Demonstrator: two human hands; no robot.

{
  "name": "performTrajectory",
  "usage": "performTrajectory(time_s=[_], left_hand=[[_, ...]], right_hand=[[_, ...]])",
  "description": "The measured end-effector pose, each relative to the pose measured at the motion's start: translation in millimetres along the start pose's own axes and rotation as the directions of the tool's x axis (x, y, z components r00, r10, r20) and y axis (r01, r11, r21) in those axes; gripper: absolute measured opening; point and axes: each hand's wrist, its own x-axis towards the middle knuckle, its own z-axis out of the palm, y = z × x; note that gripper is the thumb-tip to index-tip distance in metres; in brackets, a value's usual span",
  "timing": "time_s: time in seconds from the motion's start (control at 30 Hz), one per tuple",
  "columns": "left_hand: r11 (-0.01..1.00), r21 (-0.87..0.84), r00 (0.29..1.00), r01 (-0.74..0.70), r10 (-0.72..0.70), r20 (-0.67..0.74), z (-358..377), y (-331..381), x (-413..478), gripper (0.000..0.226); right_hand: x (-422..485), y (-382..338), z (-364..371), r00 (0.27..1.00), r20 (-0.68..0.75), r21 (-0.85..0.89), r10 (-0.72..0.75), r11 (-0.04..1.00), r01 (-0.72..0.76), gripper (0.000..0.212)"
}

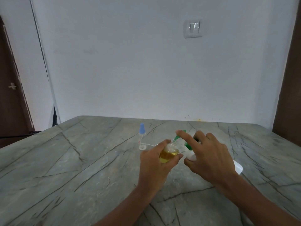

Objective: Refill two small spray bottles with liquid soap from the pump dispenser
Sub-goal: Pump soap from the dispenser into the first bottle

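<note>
The pump dispenser (191, 157) is largely hidden by the right hand (210, 158). The base of the near spray bottle (169, 152) is covered by the left hand (154, 163).

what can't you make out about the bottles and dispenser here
- pump dispenser: head view, right hand covers most of its body; soap level hidden.
- held bottle: left hand wraps its lower part; base hidden.
- blue-capped bottle: too small to tell whether it holds liquid.
</note>
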Motion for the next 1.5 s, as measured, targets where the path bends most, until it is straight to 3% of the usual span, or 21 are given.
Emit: performTrajectory(time_s=[0.23, 0.6, 1.3, 1.5], left_hand=[[1.000, -0.010, 1.000, -0.017, 0.017, 0.023, 0.8, 2.7, -1.2, 0.059], [1.000, -0.002, 1.000, -0.001, 0.001, -0.014, 0.0, -1.6, -0.2, 0.056], [0.996, -0.071, 0.999, -0.047, 0.046, -0.015, 0.5, 3.5, -2.2, 0.053], [0.998, -0.039, 0.999, -0.038, 0.037, -0.028, 1.4, 0.5, -1.0, 0.056]], right_hand=[[-1.4, 2.5, 1.3, 1.000, 0.003, 0.027, 0.015, 1.000, -0.015, 0.087], [-1.3, 0.8, 4.5, 0.999, -0.035, 0.003, -0.003, 1.000, 0.003, 0.108], [-2.7, 3.9, 2.5, 1.000, -0.019, 0.040, 0.002, 0.999, -0.001, 0.087], [-3.2, 2.5, 3.6, 1.000, -0.021, 0.031, 0.006, 1.000, -0.006, 0.095]])
